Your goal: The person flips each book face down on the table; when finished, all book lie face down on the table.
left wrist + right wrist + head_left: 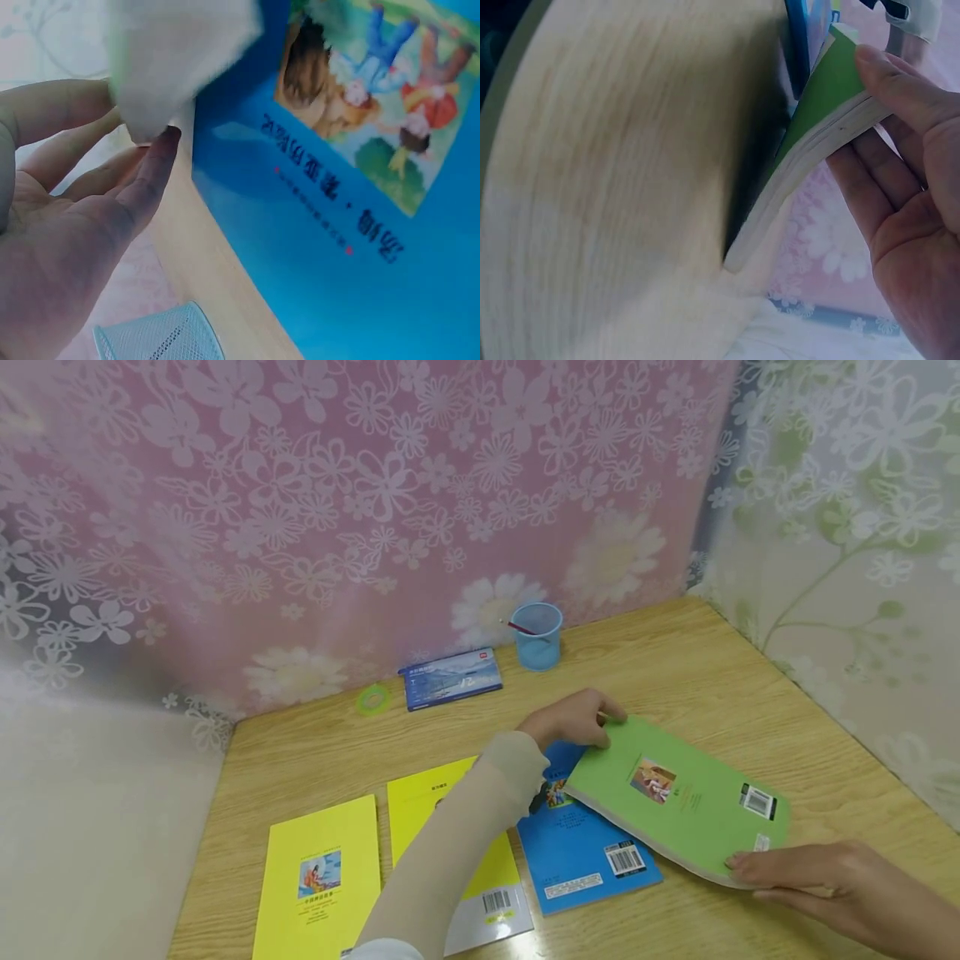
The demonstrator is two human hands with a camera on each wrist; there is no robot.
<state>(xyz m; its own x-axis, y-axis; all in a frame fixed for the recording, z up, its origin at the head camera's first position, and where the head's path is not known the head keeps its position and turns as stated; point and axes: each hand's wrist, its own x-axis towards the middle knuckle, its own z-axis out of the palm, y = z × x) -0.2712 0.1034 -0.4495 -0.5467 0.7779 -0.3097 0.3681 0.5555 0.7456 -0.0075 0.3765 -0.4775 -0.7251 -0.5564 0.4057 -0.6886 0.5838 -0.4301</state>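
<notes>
A green paperback book [705,810] is held tilted above the table, its back cover up, overlapping part of a blue book [577,852]. My left hand [573,718] pinches its far left corner; the left wrist view shows thumb and fingers around the corner, beside the blue cover [262,225]. At the near right corner, my right hand [840,877] grips the green book, thumb on the cover and fingers beneath, as the right wrist view of its page edges [840,124] shows. Two yellow books [322,827] lie to the left, one partly hidden by my left sleeve [472,827].
Along the back of the wooden table [300,752] stand a light-blue mesh cup [538,652] with a pencil [521,628] in it, a flat blue package [452,681] and a green tape roll [373,699]. Flower-patterned curtains [420,527] close off the back and sides.
</notes>
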